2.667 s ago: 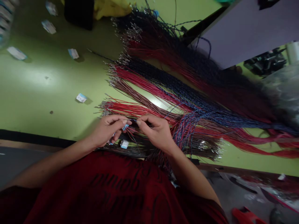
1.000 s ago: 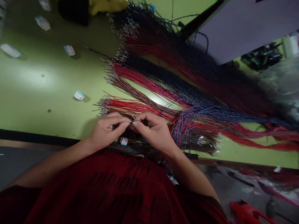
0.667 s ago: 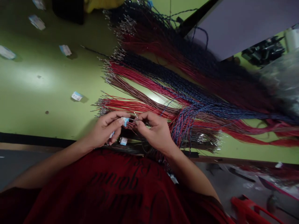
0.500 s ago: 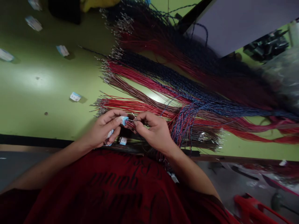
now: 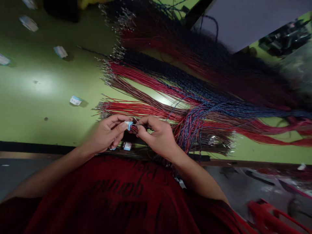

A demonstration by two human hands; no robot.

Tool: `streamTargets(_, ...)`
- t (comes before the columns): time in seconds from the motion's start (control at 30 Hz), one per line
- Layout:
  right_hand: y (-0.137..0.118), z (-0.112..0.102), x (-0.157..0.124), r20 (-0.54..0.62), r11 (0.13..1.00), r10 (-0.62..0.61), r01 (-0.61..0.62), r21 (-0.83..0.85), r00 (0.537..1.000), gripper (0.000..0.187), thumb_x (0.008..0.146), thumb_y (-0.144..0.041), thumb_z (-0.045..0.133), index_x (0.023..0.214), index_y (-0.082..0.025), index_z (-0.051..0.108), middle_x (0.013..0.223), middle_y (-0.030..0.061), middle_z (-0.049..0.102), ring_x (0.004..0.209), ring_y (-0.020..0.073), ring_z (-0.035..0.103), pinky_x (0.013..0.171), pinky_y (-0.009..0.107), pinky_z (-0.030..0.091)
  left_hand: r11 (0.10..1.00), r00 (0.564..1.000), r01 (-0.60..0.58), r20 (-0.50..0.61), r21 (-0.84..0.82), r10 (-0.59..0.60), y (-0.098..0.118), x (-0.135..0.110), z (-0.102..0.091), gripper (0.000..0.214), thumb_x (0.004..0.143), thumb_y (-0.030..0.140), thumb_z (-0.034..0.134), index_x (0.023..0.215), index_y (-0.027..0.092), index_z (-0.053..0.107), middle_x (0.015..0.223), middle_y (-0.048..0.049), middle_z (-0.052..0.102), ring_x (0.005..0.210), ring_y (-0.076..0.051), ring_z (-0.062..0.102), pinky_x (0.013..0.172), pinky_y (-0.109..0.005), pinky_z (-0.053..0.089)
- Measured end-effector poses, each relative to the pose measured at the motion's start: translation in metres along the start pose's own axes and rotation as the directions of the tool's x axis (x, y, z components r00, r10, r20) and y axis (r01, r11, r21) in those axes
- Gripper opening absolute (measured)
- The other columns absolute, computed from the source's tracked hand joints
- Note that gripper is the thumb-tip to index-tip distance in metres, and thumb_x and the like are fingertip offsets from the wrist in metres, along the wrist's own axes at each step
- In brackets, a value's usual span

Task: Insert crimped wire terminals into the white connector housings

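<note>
Near the table's front edge, my left hand point(image 5: 106, 133) pinches a small white-and-blue plastic connector point(image 5: 129, 125) between thumb and fingers. My right hand point(image 5: 157, 135) is closed just right of it, thumb and forefinger pinching a thin wire point(image 5: 136, 124) at the connector's right face. Whether the wire's tip is inside the connector I cannot tell. Below the hands lies another white connector point(image 5: 127, 146). Behind them stretches a bundle of red wires point(image 5: 136, 110) with metal terminals at its left end.
Brown wires point(image 5: 138, 92) and twisted blue wires point(image 5: 170, 73) lie across the green table point(image 5: 58, 123). Several loose connectors, one a white-and-blue connector point(image 5: 75, 100), are scattered at left. A grey panel point(image 5: 243, 22) and black parts point(image 5: 284, 37) are at upper right; a red chair point(image 5: 265, 217) is below.
My right hand has moved slightly left, bringing the wire closer to the connector. The left hand keeps its pinch. The whole view has shifted a little.
</note>
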State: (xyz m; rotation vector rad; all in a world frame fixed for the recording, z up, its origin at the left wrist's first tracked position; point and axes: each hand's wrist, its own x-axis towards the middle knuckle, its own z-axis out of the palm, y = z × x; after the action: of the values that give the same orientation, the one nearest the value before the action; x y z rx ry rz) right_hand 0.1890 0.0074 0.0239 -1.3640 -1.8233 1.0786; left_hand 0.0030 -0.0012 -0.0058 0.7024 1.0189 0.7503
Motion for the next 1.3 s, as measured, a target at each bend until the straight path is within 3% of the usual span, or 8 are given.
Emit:
streamTargets(0.27,0.002,0.001,0.001,0.031,0.996,-0.064,0.066,-0.067,0.997,0.012,0.087,-0.016,0.056,0.080,-0.018,0.065,0.071,-0.0008,0.068,0.061,0.0093,0.058,0.061,0.021,0.044,0.997,1.000,0.023,0.018,-0.073,-0.022,-0.002,0.001,-0.003,0.039,0.081,0.046,0.075,0.103,0.016,0.064,0.046,0.0109,0.049,0.029,-0.004,0.036,0.028,-0.014,0.030)
streamTargets(0.63,0.004,0.005,0.005,0.067,0.992,-0.099,0.104,-0.068,0.993,0.013,0.088,-0.015,0.055,0.079,-0.016,0.064,0.070,-0.0004,0.067,0.061,0.0090,0.057,0.061,0.021,0.043,1.000,1.000,-0.018,0.025,-0.005,0.018,-0.003,0.001,-0.002,0.036,0.081,0.046,0.075,0.097,0.016,0.063,0.043,0.0110,0.047,0.029,-0.005,0.037,0.028,-0.015,0.029)
streamTargets(0.9,0.006,0.007,0.003,0.068,0.984,0.069,-0.079,0.160,0.995,0.010,0.087,-0.018,0.056,0.079,-0.018,0.061,0.073,0.0001,0.069,0.065,0.0109,0.062,0.064,0.022,0.048,0.999,0.999,-0.035,0.008,-0.041,0.036,-0.001,0.001,0.001,0.038,0.080,0.049,0.075,0.094,0.019,0.057,0.046,0.0119,0.049,0.028,-0.005,0.038,0.027,-0.015,0.029)
streamTargets(1.3,0.006,0.012,0.005,0.015,1.000,-0.003,0.003,-0.003,1.000,0.011,0.085,-0.016,0.056,0.077,-0.019,0.062,0.069,-0.0016,0.068,0.060,0.0093,0.058,0.061,0.020,0.045,0.995,0.999,-0.038,-0.013,0.087,0.040,-0.005,0.003,0.001,0.028,0.085,0.043,0.068,0.096,0.018,0.059,0.045,0.0120,0.046,0.029,-0.005,0.038,0.029,-0.015,0.027)
